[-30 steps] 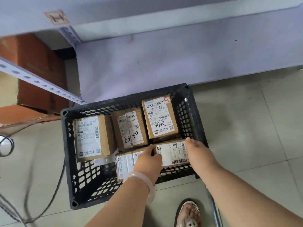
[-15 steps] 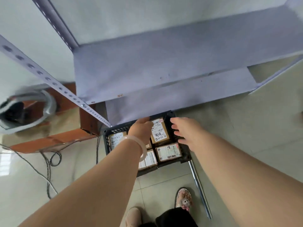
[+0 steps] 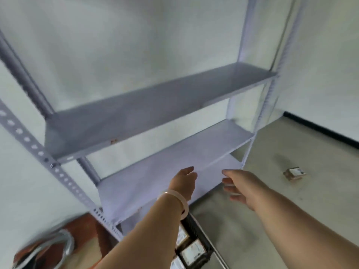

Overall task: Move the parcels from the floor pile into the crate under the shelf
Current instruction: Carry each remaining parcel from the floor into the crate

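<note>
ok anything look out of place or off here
One small parcel lies alone on the floor, right of the shelf unit and well apart from the crate holding the other parcels. Both the left hand and right hand are open and empty. Nothing looks spilled or damaged, though the frame is blurred.

Pale lilac-grey shelf (image 3: 155, 105), black crate (image 3: 196, 230), brown white-labelled parcels (image 3: 192, 253), grey floor (image 3: 291, 200).
</note>
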`<action>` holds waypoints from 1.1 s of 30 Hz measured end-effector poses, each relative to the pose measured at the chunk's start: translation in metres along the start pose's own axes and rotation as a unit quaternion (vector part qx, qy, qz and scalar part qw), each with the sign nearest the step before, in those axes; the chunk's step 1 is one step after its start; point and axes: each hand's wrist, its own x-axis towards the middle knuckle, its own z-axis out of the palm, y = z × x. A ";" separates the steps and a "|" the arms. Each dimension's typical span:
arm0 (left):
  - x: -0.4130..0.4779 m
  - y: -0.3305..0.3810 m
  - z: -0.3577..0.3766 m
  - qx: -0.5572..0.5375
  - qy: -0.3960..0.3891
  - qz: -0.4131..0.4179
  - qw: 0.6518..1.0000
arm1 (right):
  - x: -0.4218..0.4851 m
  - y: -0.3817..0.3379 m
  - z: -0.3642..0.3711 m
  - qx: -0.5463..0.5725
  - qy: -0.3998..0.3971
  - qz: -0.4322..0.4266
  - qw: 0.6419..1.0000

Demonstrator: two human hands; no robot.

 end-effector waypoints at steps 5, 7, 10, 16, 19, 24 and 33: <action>-0.037 0.092 0.057 0.039 -0.097 0.062 0.993 | -0.043 -0.037 -0.108 0.078 0.104 -0.038 0.991; -0.043 0.118 0.086 0.061 -0.122 0.084 0.987 | -0.052 -0.045 -0.155 0.101 0.149 -0.049 0.982; -0.044 0.145 0.141 0.061 -0.146 0.097 0.983 | -0.062 -0.044 -0.220 0.140 0.200 -0.057 0.968; -0.034 0.179 0.269 0.103 -0.175 0.114 0.973 | -0.065 -0.019 -0.354 0.159 0.284 -0.058 0.944; -0.026 0.192 0.336 0.109 -0.199 0.121 0.966 | -0.054 -0.016 -0.419 0.176 0.312 -0.064 0.932; -0.001 0.215 0.432 0.118 -0.232 0.138 0.956 | -0.021 -0.024 -0.492 0.183 0.314 -0.067 0.929; 0.102 0.242 0.515 0.088 -0.246 0.106 0.959 | 0.084 -0.035 -0.557 0.165 0.294 -0.032 0.941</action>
